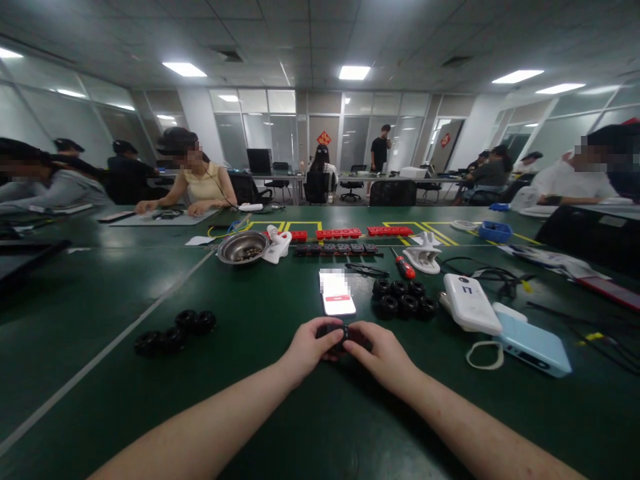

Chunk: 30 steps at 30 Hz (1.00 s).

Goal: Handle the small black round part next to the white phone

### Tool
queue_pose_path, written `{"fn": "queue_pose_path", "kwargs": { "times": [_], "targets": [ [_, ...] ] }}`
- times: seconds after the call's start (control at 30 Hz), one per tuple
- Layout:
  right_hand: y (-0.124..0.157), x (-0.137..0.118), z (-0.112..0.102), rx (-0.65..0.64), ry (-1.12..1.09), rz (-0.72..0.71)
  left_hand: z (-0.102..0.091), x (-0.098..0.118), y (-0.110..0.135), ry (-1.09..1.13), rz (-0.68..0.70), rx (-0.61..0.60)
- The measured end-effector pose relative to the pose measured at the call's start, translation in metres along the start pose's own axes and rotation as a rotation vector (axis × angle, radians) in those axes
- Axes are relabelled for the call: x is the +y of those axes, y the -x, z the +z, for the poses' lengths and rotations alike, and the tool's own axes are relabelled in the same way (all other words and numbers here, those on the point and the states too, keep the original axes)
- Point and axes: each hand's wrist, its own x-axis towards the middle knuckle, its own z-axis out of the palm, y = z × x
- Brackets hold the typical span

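Both hands meet over the green table in front of the phone. My left hand is closed, thumb and fingers pinching a small black toy wheel. From the other side my right hand grips the same wheel with its fingertips. Much of the wheel is covered by my fingers. Just beyond the hands lies a phone with a lit screen. Several black toy wheels sit in two rows to the right of it. More black wheels lie in a loose cluster on the left.
Farther back are a metal bowl of small parts, red toy pieces, a dark row of parts and a red screwdriver. A white power bank and a light-blue box lie right. Other people sit beyond.
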Motion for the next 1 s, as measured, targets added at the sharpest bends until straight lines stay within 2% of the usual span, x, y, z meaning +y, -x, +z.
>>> {"fn": "queue_pose_path", "kwargs": {
  "times": [0.17, 0.27, 0.5, 0.6, 0.67, 0.73, 0.8, 0.9, 1.0],
  "targets": [
    [0.002, -0.002, -0.001, 0.027, -0.04, -0.046, -0.003, -0.004, -0.003, -0.011, -0.002, -0.016],
    [0.004, -0.005, -0.004, 0.024, 0.005, -0.016, -0.004, -0.008, -0.005, 0.004, 0.017, -0.044],
    [0.003, -0.006, -0.003, -0.028, 0.044, 0.014, -0.001, -0.006, -0.004, -0.042, 0.011, -0.023],
    [0.003, -0.007, -0.002, 0.007, 0.005, 0.002, -0.001, -0.004, -0.002, -0.06, 0.018, -0.052],
    [0.003, -0.007, -0.005, 0.035, -0.027, 0.004, -0.002, -0.003, 0.0, -0.091, 0.092, -0.12],
    [0.002, -0.007, -0.012, 0.051, -0.079, 0.003, -0.001, -0.001, 0.003, -0.196, 0.2, -0.232],
    [0.001, -0.007, -0.02, 0.016, -0.12, -0.009, 0.001, 0.002, 0.007, -0.415, 0.273, -0.316],
    [0.001, -0.007, -0.031, -0.128, -0.085, -0.034, 0.005, 0.003, 0.012, -0.809, 0.309, -0.311],
    [0.003, -0.012, -0.035, -0.205, 0.002, -0.061, 0.008, 0.0, 0.013, -1.058, 0.316, -0.291]
  ]
}}
